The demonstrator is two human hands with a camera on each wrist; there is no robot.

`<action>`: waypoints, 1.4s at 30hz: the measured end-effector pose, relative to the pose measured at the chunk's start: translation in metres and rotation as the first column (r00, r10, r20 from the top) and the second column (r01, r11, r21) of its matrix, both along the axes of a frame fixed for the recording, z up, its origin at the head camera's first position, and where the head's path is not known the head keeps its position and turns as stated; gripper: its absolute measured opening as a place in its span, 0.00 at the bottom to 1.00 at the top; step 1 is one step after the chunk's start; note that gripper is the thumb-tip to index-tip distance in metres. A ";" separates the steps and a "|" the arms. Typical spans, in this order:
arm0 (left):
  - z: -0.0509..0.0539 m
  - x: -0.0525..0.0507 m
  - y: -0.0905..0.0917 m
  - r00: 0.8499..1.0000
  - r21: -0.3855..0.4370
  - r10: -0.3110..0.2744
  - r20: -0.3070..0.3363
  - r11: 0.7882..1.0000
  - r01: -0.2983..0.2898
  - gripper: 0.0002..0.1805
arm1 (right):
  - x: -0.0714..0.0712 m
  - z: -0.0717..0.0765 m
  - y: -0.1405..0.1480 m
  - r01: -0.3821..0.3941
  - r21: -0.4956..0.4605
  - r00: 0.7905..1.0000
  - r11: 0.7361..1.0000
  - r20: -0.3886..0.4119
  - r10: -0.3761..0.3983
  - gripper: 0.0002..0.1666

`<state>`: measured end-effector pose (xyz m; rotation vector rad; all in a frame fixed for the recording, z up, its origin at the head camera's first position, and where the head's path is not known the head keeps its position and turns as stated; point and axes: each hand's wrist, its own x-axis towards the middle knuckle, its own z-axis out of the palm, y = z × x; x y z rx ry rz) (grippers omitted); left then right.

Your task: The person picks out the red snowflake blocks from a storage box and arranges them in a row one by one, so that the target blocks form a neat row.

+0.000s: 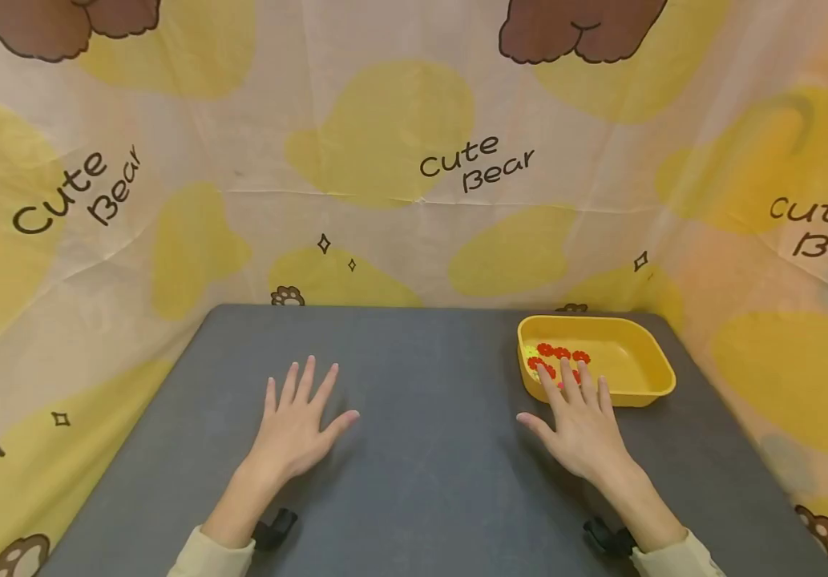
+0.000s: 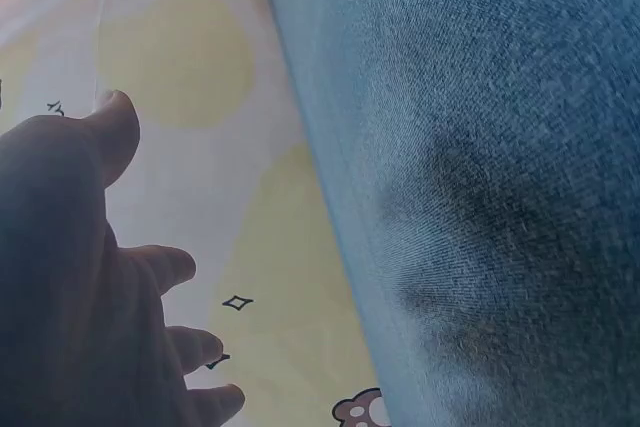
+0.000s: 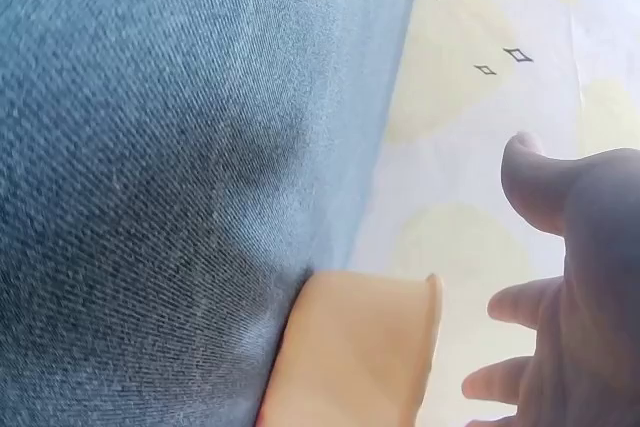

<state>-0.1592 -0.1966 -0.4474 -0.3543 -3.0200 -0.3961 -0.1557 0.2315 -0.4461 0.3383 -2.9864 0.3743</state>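
Note:
My left hand (image 1: 294,429) is held over the left half of the grey table with its fingers spread and nothing in it. In the left wrist view the left hand (image 2: 90,257) shows its thumb and fingers apart from the cloth. On the other side, my right hand (image 1: 583,429) is spread just in front of a yellow plastic tub (image 1: 630,361), its fingertips overlapping the near rim in the head view. Inside the tub, at its left end, lie several small red flower-shaped pieces (image 1: 562,353) and a few yellow-green ones (image 1: 531,352). Fingers hide part of them.
The grey table (image 1: 414,449) has rounded far corners. Behind it and along both sides hangs a printed curtain (image 1: 385,136) with yellow patches and bear drawings. The tub stands near the table's far right corner. Dark straps (image 1: 276,529) sit at the wrists.

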 end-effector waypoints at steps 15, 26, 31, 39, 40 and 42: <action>0.008 -0.014 0.027 0.999 0.011 -0.039 -0.001 0.999 0.039 0.48 | -0.010 0.009 0.018 -0.011 -0.028 1.000 1.000 0.010 0.011 0.53; 0.016 -0.034 0.065 0.994 0.018 -0.101 0.028 0.995 0.101 0.46 | -0.023 0.011 0.051 -0.022 -0.044 1.000 0.999 -0.018 0.021 0.49; 0.018 -0.042 0.082 0.992 0.034 -0.120 0.045 0.992 0.119 0.46 | -0.030 0.009 0.064 -0.021 -0.025 0.998 0.999 -0.064 0.019 0.47; 0.016 -0.058 0.105 0.994 0.112 -0.104 0.030 0.989 0.100 0.45 | -0.044 0.012 0.098 0.006 -0.051 0.997 0.999 -0.075 -0.010 0.45; 0.015 -0.060 0.108 0.994 0.125 -0.104 0.028 0.987 0.100 0.44 | -0.046 0.012 0.103 0.011 -0.056 0.997 0.998 -0.081 -0.015 0.44; 0.015 -0.064 0.113 0.994 0.142 -0.106 0.030 0.985 0.101 0.44 | -0.049 0.012 0.114 0.012 -0.052 0.994 0.999 -0.106 -0.018 0.42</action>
